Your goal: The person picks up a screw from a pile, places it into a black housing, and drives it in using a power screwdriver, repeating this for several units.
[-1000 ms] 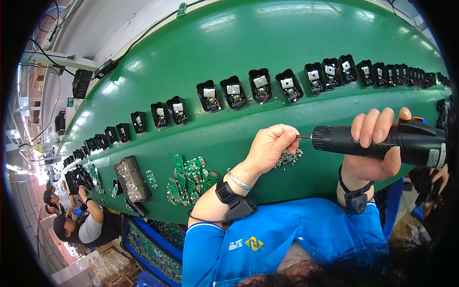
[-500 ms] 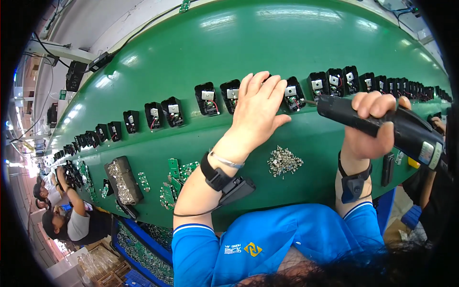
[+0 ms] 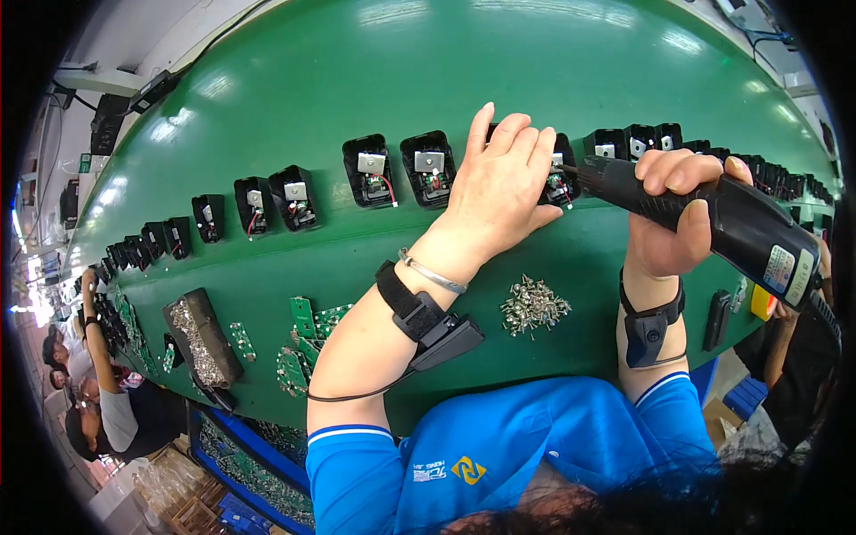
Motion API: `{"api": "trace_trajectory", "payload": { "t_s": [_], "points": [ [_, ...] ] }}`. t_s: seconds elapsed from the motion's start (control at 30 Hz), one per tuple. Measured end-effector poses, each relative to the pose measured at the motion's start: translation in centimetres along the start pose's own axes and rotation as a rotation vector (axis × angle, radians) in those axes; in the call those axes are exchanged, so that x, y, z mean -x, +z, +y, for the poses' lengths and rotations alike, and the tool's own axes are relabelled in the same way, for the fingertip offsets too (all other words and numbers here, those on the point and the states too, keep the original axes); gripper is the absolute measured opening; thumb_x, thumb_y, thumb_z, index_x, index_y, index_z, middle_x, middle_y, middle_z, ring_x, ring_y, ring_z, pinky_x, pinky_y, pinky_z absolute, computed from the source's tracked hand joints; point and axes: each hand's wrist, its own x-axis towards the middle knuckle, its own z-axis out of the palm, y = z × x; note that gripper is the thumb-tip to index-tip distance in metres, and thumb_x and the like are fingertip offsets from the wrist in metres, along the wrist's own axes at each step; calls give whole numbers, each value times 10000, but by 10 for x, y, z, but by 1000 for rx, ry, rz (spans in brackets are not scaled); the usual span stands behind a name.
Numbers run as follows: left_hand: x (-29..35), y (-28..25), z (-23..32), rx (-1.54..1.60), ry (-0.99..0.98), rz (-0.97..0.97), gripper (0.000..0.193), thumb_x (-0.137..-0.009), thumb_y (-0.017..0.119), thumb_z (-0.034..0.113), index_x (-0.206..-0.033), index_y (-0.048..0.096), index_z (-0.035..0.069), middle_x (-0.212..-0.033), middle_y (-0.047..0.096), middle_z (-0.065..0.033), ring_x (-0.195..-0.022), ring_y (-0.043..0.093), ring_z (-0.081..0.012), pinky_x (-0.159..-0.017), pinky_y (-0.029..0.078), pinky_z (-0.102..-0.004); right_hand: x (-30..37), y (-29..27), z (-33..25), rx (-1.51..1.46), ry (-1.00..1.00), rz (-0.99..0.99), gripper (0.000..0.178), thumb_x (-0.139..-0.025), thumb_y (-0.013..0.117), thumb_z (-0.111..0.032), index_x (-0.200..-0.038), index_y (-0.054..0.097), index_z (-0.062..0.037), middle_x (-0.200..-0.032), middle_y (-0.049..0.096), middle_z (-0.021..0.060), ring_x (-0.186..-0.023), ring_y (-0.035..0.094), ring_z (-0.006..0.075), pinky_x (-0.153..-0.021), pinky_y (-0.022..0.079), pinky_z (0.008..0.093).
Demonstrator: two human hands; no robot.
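In my right hand (image 3: 675, 218) is a black electric screwdriver (image 3: 758, 232), with my fingers wrapped round its body. Its bit points left into an open black plastic case (image 3: 563, 149) that contains a metal plate and green circuitry. My left hand (image 3: 499, 183) lies across the row beside that case, fingers stretched and apart, index finger and thumb near its left edge. Behind this hand another black case is mostly hidden. To the left stand similar open cases (image 3: 367, 163) with silver plates and thin red wires. A pile of small screws (image 3: 535, 306) lies below my hands.
Rows of black cases continue left and right along the green table (image 3: 374, 241). Circuit boards (image 3: 303, 314) and a dark tray (image 3: 223, 334) of small metal parts are at left. A blue-edged bin (image 3: 245, 437) stands below. Co-workers (image 3: 120, 406) sit at left; another person's arm (image 3: 776, 343) shows at right.
The view has shifted, so the cases appear farther left. Relative to the row, my left hand has moved slightly right, and the screwdriver bit has moved further into the case.
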Motion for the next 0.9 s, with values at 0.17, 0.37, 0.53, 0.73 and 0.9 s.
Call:
{"api": "trace_trajectory", "payload": {
  "t_s": [0.17,0.37,0.53,0.73,0.9],
  "points": [
    [-1,0,3,29,-25,2,698,-478,744,253,-1055,434,9,-961,498,-99,-1013,415,-256,-944,218,-448,1,0,1,42,-14,-33,404,-757,481,-199,-1121,331,-110,-738,460,41,-617,446,162,-593,373,322],
    [0,1,3,-5,-13,2,681,-484,734,293,-1024,445,-4,-918,487,-93,-1005,406,-232,-952,211,-436,2,-1,3,45,-10,-38,407,-755,484,-188,-1123,330,-108,-737,466,44,-614,451,164,-586,376,322],
    [0,2,3,-10,-18,5,683,-483,734,298,-1026,447,-4,-917,488,-93,-1004,406,-231,-953,210,-435,2,-1,3,57,-9,-58,410,-753,491,-186,-1122,331,-105,-735,466,44,-607,454,167,-575,377,324],
    [-1,2,3,-2,-22,8,678,-478,736,293,-1018,457,-7,-913,492,-96,-997,413,-230,-954,210,-435,0,-1,3,52,-16,-108,385,-762,497,-166,-1112,344,-121,-733,468,49,-599,459,167,-565,384,328],
    [0,3,1,-6,-21,15,669,-463,743,284,-1002,470,-3,-892,502,-93,-981,426,-227,-951,217,-436,-1,3,6,19,3,-159,373,-738,560,-124,-1044,349,-103,-701,478,55,-571,476,166,-553,416,327]
  ]
}}
